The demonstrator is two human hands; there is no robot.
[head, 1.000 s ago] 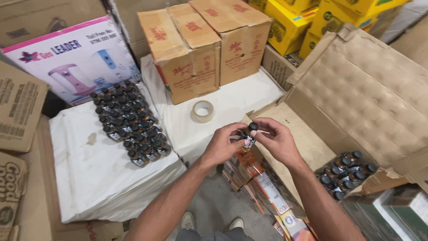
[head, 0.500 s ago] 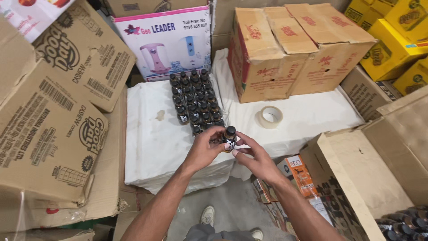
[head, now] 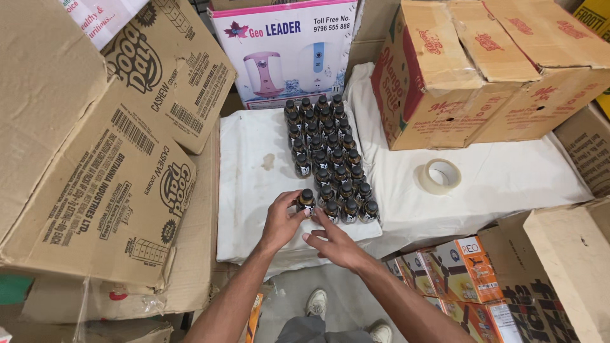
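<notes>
A small dark bottle (head: 305, 201) stands at the near left corner of the bottle cluster (head: 327, 159), on the white cloth-covered surface (head: 254, 190). The left hand (head: 281, 220) pinches it; the right hand (head: 335, 244) hovers open-fingered just beside. Bare cloth lies left of the rows. A tape roll (head: 440, 176) sits well apart, near the cardboard boxes (head: 470, 70).

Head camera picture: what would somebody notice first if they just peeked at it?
First, the block of small dark bottles standing in neat rows on the white cloth in the middle. At its near left corner the left hand holds one bottle, with the right hand open just below. Big brown cardboard boxes lean in on the left, and a tape roll lies on the cloth to the right.
</notes>
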